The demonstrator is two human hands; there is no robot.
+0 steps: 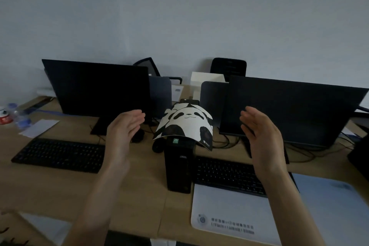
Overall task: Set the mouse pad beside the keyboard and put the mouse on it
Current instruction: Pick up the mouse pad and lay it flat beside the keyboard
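Hands: left hand (124,126) and right hand (259,132) hovered apart, fingers spread wide, empty.
Mouse pad (185,124): panda print, draped over the black tower (179,166) between them.
Mouse (157,146): just left of tower.
Keyboard (60,155): near left.

Panda mouse pad draped over the black tower, mouse in its shadow

The white mouse pad (184,124) with black panda print lies bent over the upright tower's top, edges drooping. A dark mouse (158,146) sits on the counter just below its left edge. The black keyboard (60,155) lies flat to the left, well apart.
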